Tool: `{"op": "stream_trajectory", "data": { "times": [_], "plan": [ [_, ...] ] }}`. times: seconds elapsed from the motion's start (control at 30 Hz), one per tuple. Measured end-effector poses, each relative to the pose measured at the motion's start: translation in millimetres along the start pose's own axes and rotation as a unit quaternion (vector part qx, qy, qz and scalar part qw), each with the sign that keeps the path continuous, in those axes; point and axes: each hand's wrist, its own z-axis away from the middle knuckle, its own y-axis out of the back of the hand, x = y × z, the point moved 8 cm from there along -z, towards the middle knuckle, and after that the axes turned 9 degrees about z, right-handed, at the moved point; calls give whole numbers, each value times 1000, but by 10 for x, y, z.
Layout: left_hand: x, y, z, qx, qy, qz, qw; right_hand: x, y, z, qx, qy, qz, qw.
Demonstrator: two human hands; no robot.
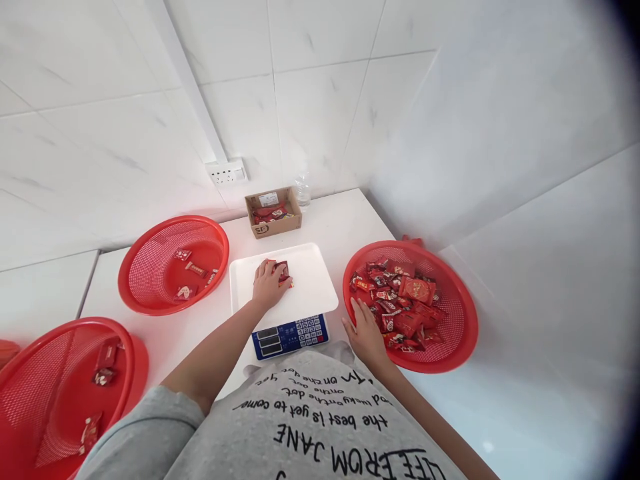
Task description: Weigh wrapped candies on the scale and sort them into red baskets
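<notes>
Scale (290, 337): on table (335, 213), between the baskets; keypad side towards the person.
Tray (313, 273): on top of the scale; packets (283, 269) on it, under left hand (269, 285).
Right basket (467, 313): right of scale; heaped packets (417, 291) inside; right hand (369, 335) at its near-left rim.
Carton (277, 228): behind tray, near wall (320, 40); packets inside.
Bottle (303, 192): just right of carton.
Rear-left basket (223, 247): left of tray; few packets inside.
Front-left basket (139, 360): before rear-left basket, further left; packets inside.
Socket (227, 172): on wall, left of and above carton.

Arms (220, 353) stretched forward, left hand (270, 285) palm down — fingers bent, right hand (366, 330) — fingers apart
</notes>
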Motion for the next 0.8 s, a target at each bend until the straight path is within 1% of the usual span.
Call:
{"op": "stream_trajectory", "data": {
  "times": [0.2, 0.37, 0.43, 0.57, 0.63, 0.8],
  "plan": [
    [44, 55, 0, 10, -2, 5, 1000, 15, -31, -1, -11, -6, -21, 1000],
    [66, 46, 24, 5, 0, -10, 1000, 45, -58, -14, -12, -4, -55, 998],
    [59, 27, 42, -2, 7, -21, 1000, 56, -82, -40, -24, -6, -63, 998],
    [10, -45, 66, -32, 39, -36, 998, 86, -157, -118, -69, -13, -58, 996],
    [2, -69, 68, -38, 47, -44, 997, 101, -187, -158, -80, -5, -52, 995],
    [41, -65, 79, -26, 56, -54, 997, 137, -293, -218, -99, 36, -40, 994]
  ]
}}
